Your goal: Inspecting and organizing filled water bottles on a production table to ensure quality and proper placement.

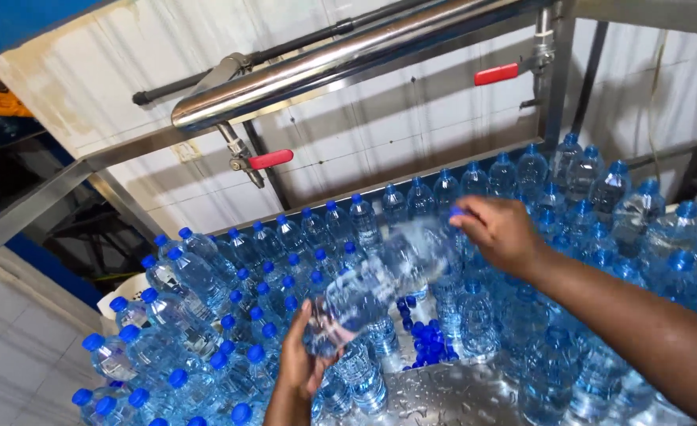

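Backdrop: white tiled wall (412, 134) across upper frame, crossed by polished steel pipe (317, 67) with red valve handles (270, 158).
Surface: wet steel table (451, 394) at lower centre, beaded with droplets; loose blue caps (426, 335) piled mid-frame.
Held bottle (380, 284): clear plastic, water-filled, ribbed, lying tilted at centre frame, motion-blurred; base at lower left, blue-capped neck at upper right.
Left hand (301, 367): lower centre, fingers curled under bottle's base, gripping it.
Right hand (502, 233): right of centre, fingertips pinched closed on bottle's cap end.
Surroundings: capped bottles (198, 331) crowded upright and leaning on left, rear and right of table.
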